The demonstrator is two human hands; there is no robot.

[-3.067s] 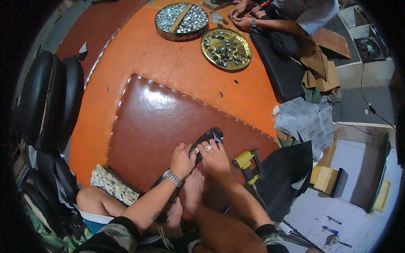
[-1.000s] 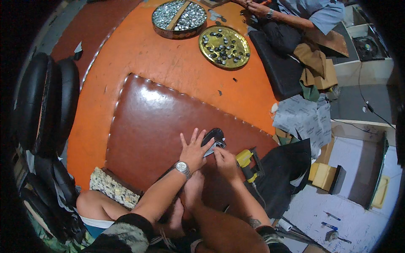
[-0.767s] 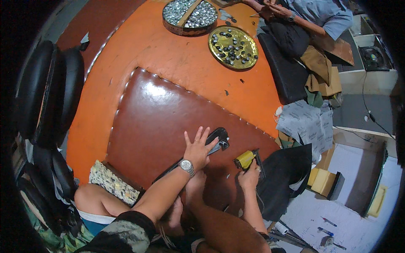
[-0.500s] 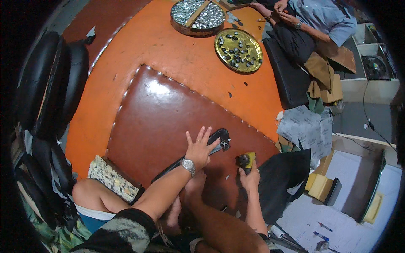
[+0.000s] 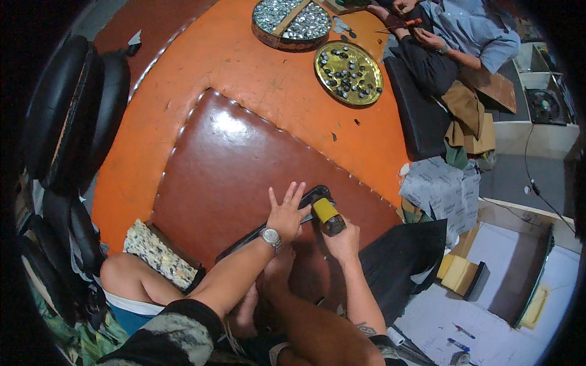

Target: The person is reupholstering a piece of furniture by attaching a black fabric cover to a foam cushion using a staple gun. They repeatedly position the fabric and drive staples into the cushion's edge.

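Observation:
My left hand (image 5: 287,216), with a metal watch (image 5: 270,236) at its wrist, lies with fingers spread across a long black padded piece (image 5: 242,240). That piece rests slantwise on a brown covered board (image 5: 210,165), and its far end curves round. In my closed right hand (image 5: 342,241) is a short, thick tool with a yellow band and dark ends (image 5: 326,210); its exact kind is unclear. The tool is over the far end of the black piece, partly covering it, and I cannot tell whether they touch. My bare foot (image 5: 281,265) is beside the piece, under my left forearm.
A round tin of shiny metal pieces (image 5: 262,38) and a gold tray with small dark and silver pieces (image 5: 368,61) stand at the back. Another person (image 5: 470,30) sits back right. Black padded parts (image 5: 55,116) are stacked left; a speckled foam block (image 5: 155,256) lies nearby.
My right hand has swung left and slightly up, bringing the yellow-and-dark tool from beside the black piece to over its far end. The other person's hands now show a red-handled tool.

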